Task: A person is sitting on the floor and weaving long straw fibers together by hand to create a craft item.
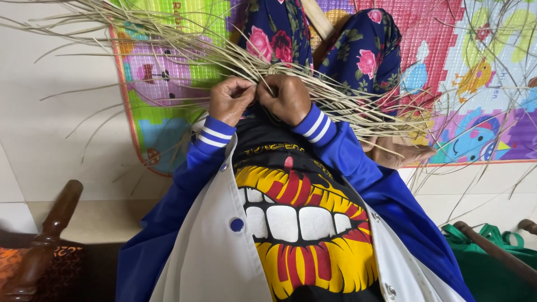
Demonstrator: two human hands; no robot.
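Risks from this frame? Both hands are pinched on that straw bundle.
1. Both fists meet at one knot: the left hand and right hand crowd the same spot on the straw strands, so a grip may slip and loosen the weave.
2. Long loose ends fan out over the colourful play mat; they may tangle or snap if pulled.
3. Strands cross the floral-trousered legs, where they could catch.

Colourful play mat (pixel 492 33), green bag (pixel 486 268)
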